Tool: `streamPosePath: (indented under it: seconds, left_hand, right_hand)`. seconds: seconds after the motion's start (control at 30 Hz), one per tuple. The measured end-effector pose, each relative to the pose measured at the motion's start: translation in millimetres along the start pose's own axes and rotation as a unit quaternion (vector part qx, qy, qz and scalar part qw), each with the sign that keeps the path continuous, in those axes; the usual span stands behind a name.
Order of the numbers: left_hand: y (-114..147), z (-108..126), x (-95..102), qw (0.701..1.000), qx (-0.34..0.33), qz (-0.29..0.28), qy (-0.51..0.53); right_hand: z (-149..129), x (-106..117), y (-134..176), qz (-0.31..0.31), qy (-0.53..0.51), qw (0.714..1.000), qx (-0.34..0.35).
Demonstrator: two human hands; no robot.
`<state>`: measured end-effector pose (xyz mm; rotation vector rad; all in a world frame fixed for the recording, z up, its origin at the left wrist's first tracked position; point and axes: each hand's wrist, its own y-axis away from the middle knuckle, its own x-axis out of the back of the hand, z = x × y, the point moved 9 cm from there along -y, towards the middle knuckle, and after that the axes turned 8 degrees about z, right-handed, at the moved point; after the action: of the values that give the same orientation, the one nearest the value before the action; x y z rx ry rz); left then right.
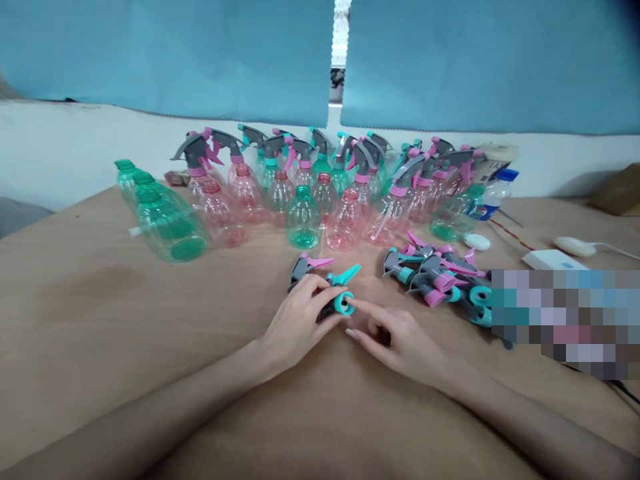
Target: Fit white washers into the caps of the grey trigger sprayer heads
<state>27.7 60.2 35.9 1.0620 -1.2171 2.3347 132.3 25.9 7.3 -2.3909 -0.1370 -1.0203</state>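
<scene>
My left hand point(300, 313) grips a grey spray trigger head point(344, 304) with a teal collar and teal lever, its round opening turned toward my right hand. The index finger of my right hand point(400, 330) reaches to that opening, at or just inside its rim; the thumb is held apart below. Whether the fingertip touches the inside cannot be made out. Just behind my left hand lies a grey and pink spray head point(301, 268). To the right is a pile of spray heads point(440, 277) in grey, pink and teal.
Uncapped green point(303, 223) and pink bottles point(344, 223) stand in front of rows of bottles fitted with spray heads. Green bottles point(170, 223) are at the left. A capped Pepsi bottle point(495, 193), a white box point(555, 260) and a white mouse-like object point(575, 247) sit right.
</scene>
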Motion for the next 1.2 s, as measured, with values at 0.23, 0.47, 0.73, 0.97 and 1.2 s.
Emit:
streamPosePath:
  seconds: [0.23, 0.47, 0.73, 0.97, 1.2]
  left_hand:
    - [0, 4, -1.2, 1.000, -0.012, -0.015, 0.018]
    - [-1, 3, -4.1, 0.999, -0.019, -0.026, 0.025]
    - [-1, 10, -8.8, 0.997, -0.058, -0.053, 0.017]
    - [-2, 19, -10.0, 0.994, -0.087, -0.064, 0.001]
    - [0, 22, -14.0, 0.991, -0.110, -0.075, -0.019]
  right_hand:
    - [3, 3, -1, -0.004, -0.069, 0.997, -0.033]
    - [3, 4, -1, 0.004, -0.080, 0.996, -0.031]
    - [1, 3, -1, -0.007, -0.090, 0.996, -0.023]
    - [-2, 2, -2, -0.016, -0.088, 0.996, -0.014]
    - [-6, 2, -2, -0.023, -0.063, 0.998, 0.013]
